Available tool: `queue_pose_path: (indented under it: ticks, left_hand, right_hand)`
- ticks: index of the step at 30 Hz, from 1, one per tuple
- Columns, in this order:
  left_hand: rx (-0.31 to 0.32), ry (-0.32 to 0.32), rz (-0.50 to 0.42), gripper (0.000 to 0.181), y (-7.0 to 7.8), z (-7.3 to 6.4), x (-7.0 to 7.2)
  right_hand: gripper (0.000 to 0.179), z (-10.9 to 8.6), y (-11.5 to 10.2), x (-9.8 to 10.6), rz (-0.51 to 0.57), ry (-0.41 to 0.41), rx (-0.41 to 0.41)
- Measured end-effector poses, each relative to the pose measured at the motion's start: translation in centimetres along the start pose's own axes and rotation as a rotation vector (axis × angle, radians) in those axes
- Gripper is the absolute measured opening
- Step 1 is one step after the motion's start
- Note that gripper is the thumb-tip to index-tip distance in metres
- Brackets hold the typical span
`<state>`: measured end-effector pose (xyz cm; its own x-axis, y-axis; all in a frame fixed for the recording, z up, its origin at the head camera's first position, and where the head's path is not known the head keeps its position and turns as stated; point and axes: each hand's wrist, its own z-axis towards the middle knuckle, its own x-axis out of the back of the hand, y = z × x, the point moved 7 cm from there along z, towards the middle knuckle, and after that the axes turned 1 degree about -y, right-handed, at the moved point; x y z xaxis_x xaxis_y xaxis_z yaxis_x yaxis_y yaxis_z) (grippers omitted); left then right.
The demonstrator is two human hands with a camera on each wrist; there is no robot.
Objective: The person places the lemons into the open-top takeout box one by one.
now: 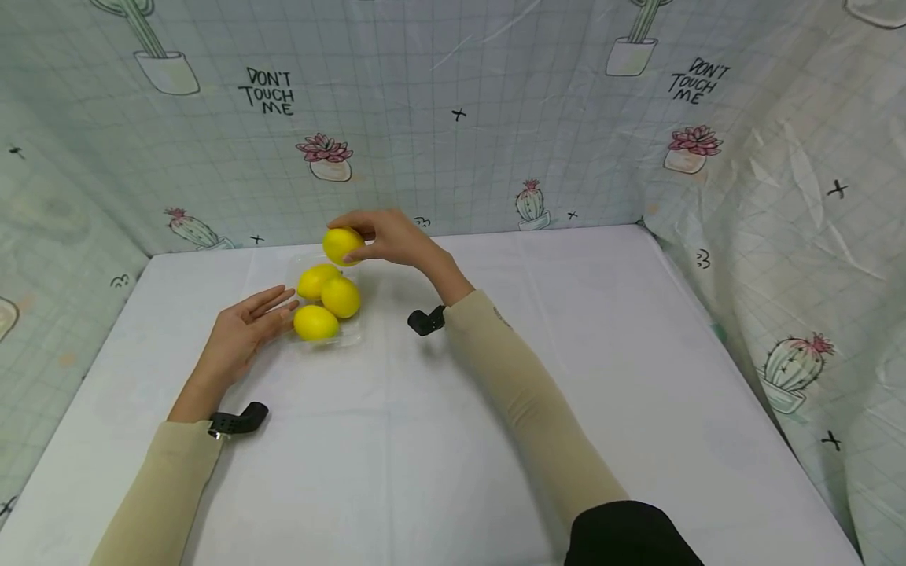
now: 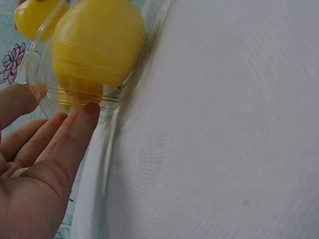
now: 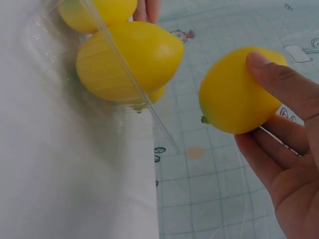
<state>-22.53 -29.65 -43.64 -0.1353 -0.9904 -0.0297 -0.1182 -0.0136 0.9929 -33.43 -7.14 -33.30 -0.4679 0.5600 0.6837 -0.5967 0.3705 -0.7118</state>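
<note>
My right hand (image 1: 392, 238) pinches a yellow lemon (image 3: 239, 92) between thumb and fingers, above the far end of a clear plastic container (image 1: 347, 338). In the right wrist view this lemon is apart from the container, its small green stem end facing the box. Inside the container sit several more lemons (image 1: 316, 323), bunched together. My left hand (image 1: 241, 334) is at the container's left side with its fingers nearly straight. In the left wrist view, its fingertips (image 2: 89, 112) are against the clear wall (image 2: 112, 102).
A white cloth covers the table (image 1: 453, 440). Behind and at both sides hangs a curtain (image 1: 439, 157) printed with potted cacti and a grid. Each wrist wears a black camera mount, one of them by the left sleeve (image 1: 244, 419).
</note>
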Motion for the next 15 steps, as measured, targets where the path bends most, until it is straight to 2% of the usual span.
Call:
queue_pose_path:
  ticks: [8,15]
  left_hand:
    - [0.025,0.018,0.017,0.069,0.0,0.1,-0.1]
    - [0.023,0.022,0.027,0.069,-0.1,0.1,0.1]
  right_hand:
    - [0.055,0.7,-0.2,-0.3,-0.029,-0.067,-0.011]
    - [0.056,1.3,0.3,-0.6,-0.057,-0.086,0.005]
